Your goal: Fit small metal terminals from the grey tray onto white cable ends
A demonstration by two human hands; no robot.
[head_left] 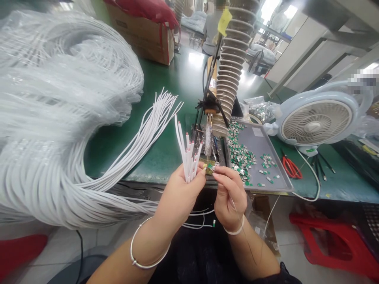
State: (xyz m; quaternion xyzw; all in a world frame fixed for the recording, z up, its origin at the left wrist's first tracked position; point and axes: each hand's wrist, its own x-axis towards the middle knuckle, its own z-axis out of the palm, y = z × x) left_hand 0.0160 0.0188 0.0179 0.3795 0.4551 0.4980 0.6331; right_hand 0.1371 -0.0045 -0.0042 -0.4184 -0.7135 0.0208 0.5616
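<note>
Left hand (180, 193) is clamped around a bundle of white cables (188, 157), held upright just over the near edge of the green bench (118, 157). The cable ends point up and show red tips. Right hand (229, 197) is pinched on a tiny part (211, 168), too small to make out clearly. The hands are close together, fingertips just beside each other, but it's hard to tell if they touch.

A big coil of white cable (59, 98) sits at the left side of the bench and hangs over the near edge. A loose bunch of cables (142, 138) fans out from it toward the middle. Just beyond the hands is an upright tool (209, 138) on a stand, with a ribbed hose (232, 67) rising behind it. To the right is a metal tray (260, 157) holding small green and silver parts (239, 154). Further right are red scissors (291, 167) and a white fan (316, 122). A cardboard box (142, 35) stands at the far edge.
</note>
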